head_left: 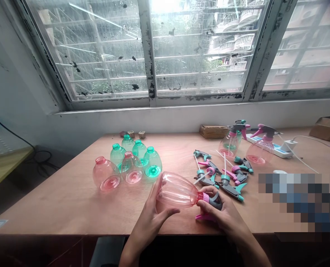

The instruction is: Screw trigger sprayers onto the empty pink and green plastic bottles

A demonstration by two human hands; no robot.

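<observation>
On the tabletop [70,207], open-necked bottles [106,174] stand left of the left hand [153,213], whose widely curved fingers hold the base of a sideways pink bottle [177,190] above the near edge, while the right hand [224,212], fingers closed, grips its trigger sprayer [216,202].

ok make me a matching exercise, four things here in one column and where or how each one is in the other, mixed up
1. left hand
2. right hand
3. power strip
4. loose spray heads

A. grey, with pink or teal parts
B. at the held bottle's spray head
C. white, back right
D. cupped around the held bottle's body

Pairs: 1-D, 2-B, 3-C, 4-A
</observation>
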